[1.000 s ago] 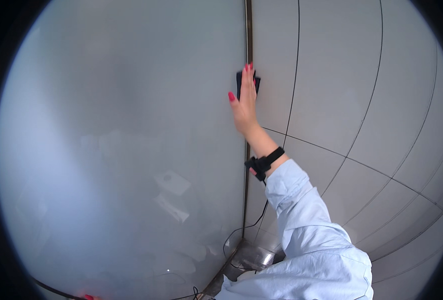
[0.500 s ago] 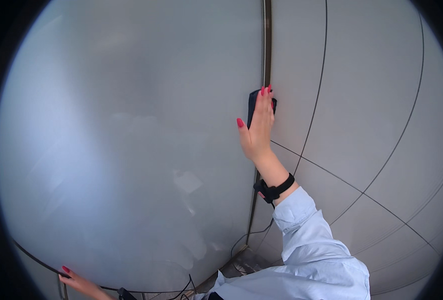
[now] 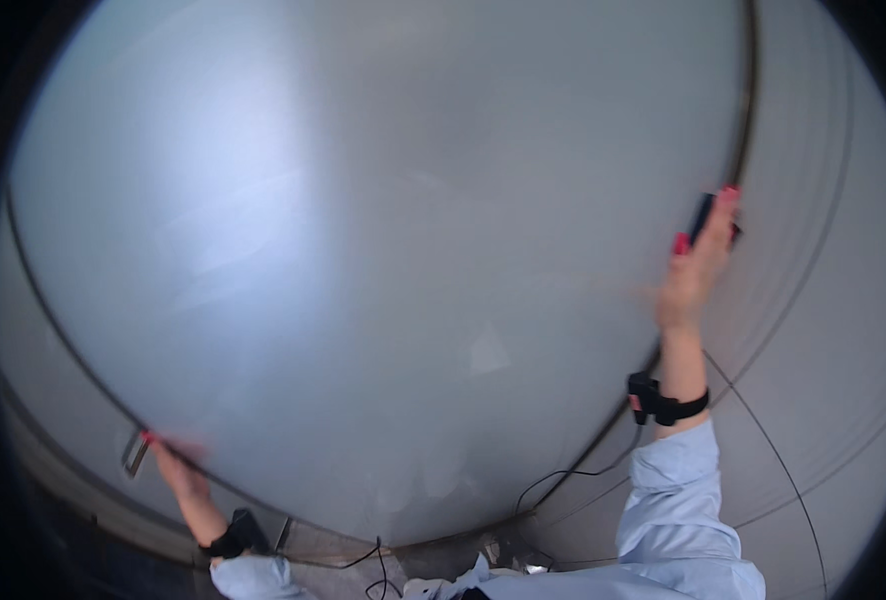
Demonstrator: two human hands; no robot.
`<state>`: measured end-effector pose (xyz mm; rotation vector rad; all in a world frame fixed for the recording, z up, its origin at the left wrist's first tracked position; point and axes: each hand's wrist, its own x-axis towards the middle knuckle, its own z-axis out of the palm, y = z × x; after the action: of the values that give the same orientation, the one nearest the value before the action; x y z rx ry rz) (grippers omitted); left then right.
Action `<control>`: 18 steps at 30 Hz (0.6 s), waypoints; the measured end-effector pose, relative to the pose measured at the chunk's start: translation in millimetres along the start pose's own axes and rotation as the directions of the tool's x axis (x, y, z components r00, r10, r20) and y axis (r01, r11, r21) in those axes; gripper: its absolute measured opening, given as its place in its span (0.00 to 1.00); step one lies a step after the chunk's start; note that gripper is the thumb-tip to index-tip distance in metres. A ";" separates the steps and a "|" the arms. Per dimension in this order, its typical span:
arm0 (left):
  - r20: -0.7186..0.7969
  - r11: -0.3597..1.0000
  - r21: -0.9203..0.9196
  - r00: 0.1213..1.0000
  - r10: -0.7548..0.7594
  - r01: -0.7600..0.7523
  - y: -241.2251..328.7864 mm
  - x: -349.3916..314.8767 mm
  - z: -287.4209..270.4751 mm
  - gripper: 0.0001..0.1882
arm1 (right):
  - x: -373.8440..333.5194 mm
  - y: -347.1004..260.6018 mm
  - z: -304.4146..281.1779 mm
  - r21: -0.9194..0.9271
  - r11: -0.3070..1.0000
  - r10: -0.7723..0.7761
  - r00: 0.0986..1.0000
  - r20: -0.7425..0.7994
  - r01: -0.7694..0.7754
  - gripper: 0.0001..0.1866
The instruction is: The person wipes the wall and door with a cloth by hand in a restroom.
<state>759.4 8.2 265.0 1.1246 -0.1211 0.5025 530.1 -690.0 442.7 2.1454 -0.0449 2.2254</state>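
A large frosted pane [image 3: 393, 250] with a dark rim fills the middle of the head view. My right hand [image 3: 703, 265] is at the pane's right edge, long fingers stretched upward over a dark pad-like block [image 3: 703, 215]. The hand appears to press this block against the edge; its underside is hidden. At the lower left, my left hand [image 3: 178, 465] reaches the rim beside a small metal loop handle [image 3: 136, 454]. Its fingers are smeared by motion, so whether they grip is unclear. Both wrists carry black straps.
Pale wall panels [image 3: 793, 330] with dark seams stand close on the right. A thin black cable [image 3: 563, 472] hangs from my right wrist strap, and another cable [image 3: 381, 575] loops at the bottom. The dark floor [image 3: 63, 530] shows at the lower left.
The view has shifted, so the pane's right edge and my right hand with the dark block appear farther right. My left hand shows higher, beside the loop handle.
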 end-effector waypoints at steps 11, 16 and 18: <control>0.250 0.998 -0.055 0.968 -0.003 0.017 72.9 -84.6 119.0 0.32 | 43.0 -45.0 4.8 0.097 0.890 0.456 0.881 -0.128 -0.446 0.32; 0.417 0.998 -0.012 0.908 -0.052 0.062 108.9 -124.3 193.5 0.39 | 64.6 -67.1 -0.6 0.141 0.934 0.343 0.936 -0.082 -0.330 0.38; 0.473 0.997 -0.034 0.880 -0.050 0.074 107.2 -141.4 219.6 0.41 | 69.6 -79.5 -7.0 0.096 0.928 0.364 0.931 -0.040 -0.359 0.42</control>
<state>621.3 -196.2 402.2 1.1794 -0.5203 0.1558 525.0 -609.1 510.8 2.2735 -0.3789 2.5239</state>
